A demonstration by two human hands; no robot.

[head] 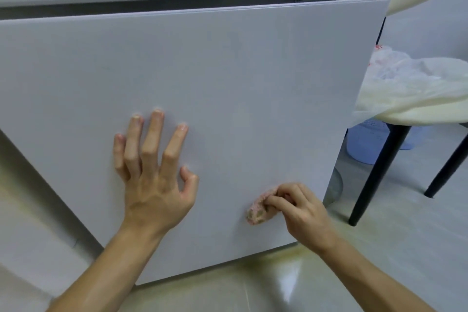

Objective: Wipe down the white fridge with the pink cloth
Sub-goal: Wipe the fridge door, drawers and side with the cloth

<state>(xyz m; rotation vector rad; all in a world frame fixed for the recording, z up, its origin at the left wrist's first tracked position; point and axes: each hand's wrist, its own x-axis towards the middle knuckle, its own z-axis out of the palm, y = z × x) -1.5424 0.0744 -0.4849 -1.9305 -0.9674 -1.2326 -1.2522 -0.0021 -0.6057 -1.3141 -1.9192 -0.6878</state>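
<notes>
The right hand (301,213) squeezes the pink cloth (259,210) against the fridge door (228,83), the left hand (154,167) lies flat, so rub slowly, pressing evenly.

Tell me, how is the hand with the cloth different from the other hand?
The left hand spreads straight fingers on the white fridge door; the right hand has curled fingers. The left hand holds nothing; the right hand pinches the bunched pink cloth. The left hand sits higher; the right hand is lower, nearer the door's right edge. Both are on the same door.
</notes>
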